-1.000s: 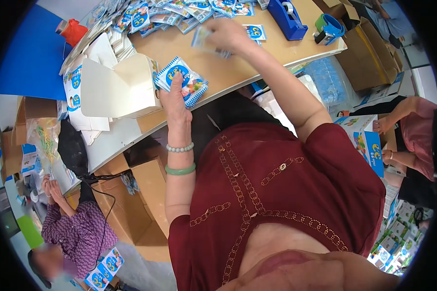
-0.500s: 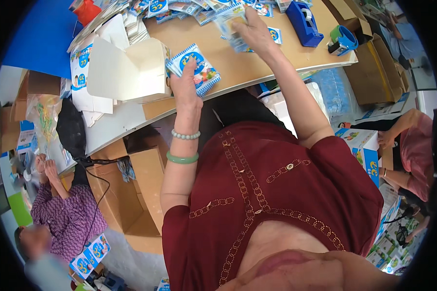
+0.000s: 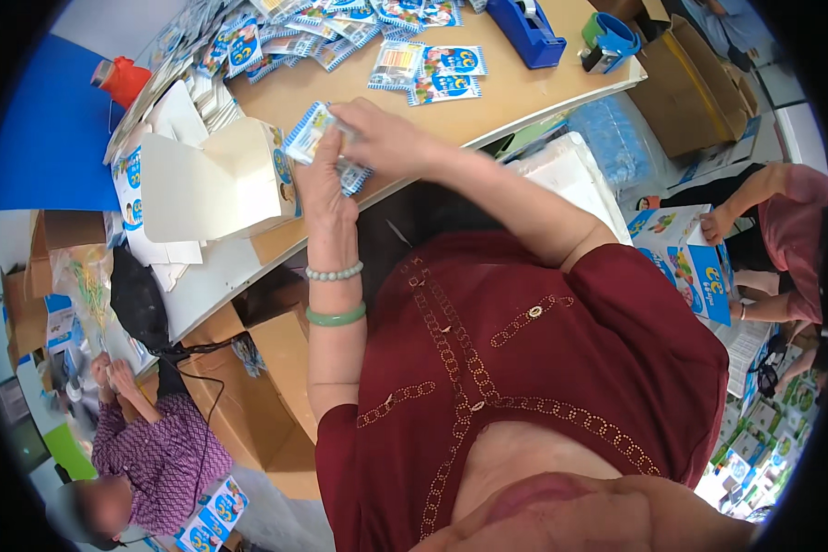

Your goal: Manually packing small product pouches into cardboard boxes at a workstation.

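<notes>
My left hand (image 3: 324,189) grips a small stack of blue-and-white candy packets (image 3: 305,131), with the thumb across the top. Over the same stack, the fingers of my right hand (image 3: 386,138) close on the packets' right side and partly hide them. Just left of my hands, a white carton (image 3: 182,191) stands with its lid up, and its visible inside is bare white. Several loose packets (image 3: 451,61) lie flat on the table to the right, beyond my hands.
A pile of packets (image 3: 336,28) covers the table's far side. A blue tape dispenser (image 3: 529,35) and a green-and-blue tape roll (image 3: 610,39) sit at the right. Flat white cartons (image 3: 179,120) are stacked behind the open one. Other people (image 3: 161,455) work at left and right.
My right hand has come left and down from the table to the packets in my left hand. Loose packets it covered now show on the table. My view has shifted slightly.
</notes>
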Demonstrator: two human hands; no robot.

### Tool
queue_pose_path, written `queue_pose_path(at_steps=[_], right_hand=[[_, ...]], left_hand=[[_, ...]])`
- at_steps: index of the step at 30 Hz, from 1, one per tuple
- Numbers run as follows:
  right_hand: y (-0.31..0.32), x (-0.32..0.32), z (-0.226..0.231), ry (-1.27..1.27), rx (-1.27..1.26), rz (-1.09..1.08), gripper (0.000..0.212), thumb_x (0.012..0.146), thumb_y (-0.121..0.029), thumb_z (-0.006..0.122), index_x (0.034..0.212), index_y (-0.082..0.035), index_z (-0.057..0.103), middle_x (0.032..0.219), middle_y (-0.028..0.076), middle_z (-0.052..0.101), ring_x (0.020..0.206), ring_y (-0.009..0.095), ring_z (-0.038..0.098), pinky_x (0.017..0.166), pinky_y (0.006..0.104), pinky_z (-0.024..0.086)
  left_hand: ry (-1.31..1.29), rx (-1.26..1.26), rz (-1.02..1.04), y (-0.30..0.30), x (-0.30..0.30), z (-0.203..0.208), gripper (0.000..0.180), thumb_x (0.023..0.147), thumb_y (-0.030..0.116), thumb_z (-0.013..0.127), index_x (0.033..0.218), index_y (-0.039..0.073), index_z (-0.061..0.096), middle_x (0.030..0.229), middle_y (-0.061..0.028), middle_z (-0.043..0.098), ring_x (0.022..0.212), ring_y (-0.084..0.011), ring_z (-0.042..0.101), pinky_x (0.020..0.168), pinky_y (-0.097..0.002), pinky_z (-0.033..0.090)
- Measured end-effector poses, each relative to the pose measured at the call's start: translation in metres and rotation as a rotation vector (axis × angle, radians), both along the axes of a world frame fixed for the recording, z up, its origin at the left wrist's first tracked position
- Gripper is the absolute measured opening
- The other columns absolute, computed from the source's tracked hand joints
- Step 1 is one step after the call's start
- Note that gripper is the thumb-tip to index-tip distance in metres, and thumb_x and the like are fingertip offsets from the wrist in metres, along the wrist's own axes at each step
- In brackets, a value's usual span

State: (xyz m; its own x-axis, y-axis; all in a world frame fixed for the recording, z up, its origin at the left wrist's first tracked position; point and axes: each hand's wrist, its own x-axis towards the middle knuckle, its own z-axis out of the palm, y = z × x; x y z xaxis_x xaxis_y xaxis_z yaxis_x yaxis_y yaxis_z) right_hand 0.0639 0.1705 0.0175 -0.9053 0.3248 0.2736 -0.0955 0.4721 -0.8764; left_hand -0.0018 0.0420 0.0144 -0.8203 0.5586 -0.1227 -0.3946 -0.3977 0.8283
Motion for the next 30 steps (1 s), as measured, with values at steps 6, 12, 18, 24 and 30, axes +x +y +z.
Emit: queue_pose_path(at_steps=[6, 12, 18, 24, 30], right_hand=[[0.121, 0.037, 0.013, -0.509, 0.783, -0.607, 0.053, 0.083, -0.022, 0.061, 0.133, -0.008, 0.051, 0.104, 0.014, 0.067, 0.098, 0.033, 0.062, 0.087, 0.0382, 0.048], [0.153, 0.052, 0.017, -0.593, 0.409, -0.463, 0.038, 0.072, -0.020, 0.068, 0.105, -0.001, 0.063, 0.098, 0.017, 0.067, 0.090, 0.032, 0.064, 0.079, 0.0377, 0.048], [0.120, 0.067, 0.029, -0.517, 0.500, -0.289, 0.029, 0.072, -0.018, 0.066, 0.096, -0.002, 0.065, 0.099, 0.015, 0.066, 0.090, 0.031, 0.063, 0.079, 0.0367, 0.048], [0.114, 0.050, 0.033, -0.725, 0.380, -0.310, 0.032, 0.072, -0.020, 0.065, 0.101, -0.005, 0.066, 0.102, 0.012, 0.064, 0.097, 0.032, 0.061, 0.083, 0.0361, 0.049], [0.098, 0.057, 0.089, -0.676, 0.577, -0.133, 0.036, 0.072, -0.020, 0.066, 0.104, -0.003, 0.063, 0.101, 0.014, 0.064, 0.097, 0.030, 0.061, 0.082, 0.0370, 0.048]], left_hand=[[-0.155, 0.011, -0.005, -0.006, -0.008, -0.008, 0.040, 0.084, 0.007, 0.070, 0.120, 0.000, 0.055, 0.109, -0.0098, 0.065, 0.093, -0.0202, 0.066, 0.078, -0.0352, 0.057], [-0.134, -0.023, -0.009, -0.005, -0.004, -0.003, 0.037, 0.084, 0.007, 0.071, 0.117, 0.000, 0.056, 0.106, -0.0088, 0.065, 0.091, -0.0195, 0.066, 0.078, -0.0348, 0.057], [-0.067, -0.004, -0.005, -0.008, -0.003, -0.006, 0.036, 0.083, 0.007, 0.071, 0.116, 0.000, 0.056, 0.105, -0.0081, 0.065, 0.090, -0.0192, 0.066, 0.078, -0.0341, 0.057], [-0.081, -0.020, -0.004, -0.008, -0.002, -0.007, 0.037, 0.084, 0.008, 0.071, 0.117, 0.001, 0.056, 0.105, -0.0081, 0.065, 0.091, -0.0192, 0.066, 0.079, -0.0337, 0.057], [-0.042, 0.001, -0.009, -0.009, 0.001, -0.004, 0.038, 0.084, 0.009, 0.071, 0.117, 0.001, 0.055, 0.106, -0.0084, 0.065, 0.091, -0.0194, 0.066, 0.079, -0.0336, 0.057]])
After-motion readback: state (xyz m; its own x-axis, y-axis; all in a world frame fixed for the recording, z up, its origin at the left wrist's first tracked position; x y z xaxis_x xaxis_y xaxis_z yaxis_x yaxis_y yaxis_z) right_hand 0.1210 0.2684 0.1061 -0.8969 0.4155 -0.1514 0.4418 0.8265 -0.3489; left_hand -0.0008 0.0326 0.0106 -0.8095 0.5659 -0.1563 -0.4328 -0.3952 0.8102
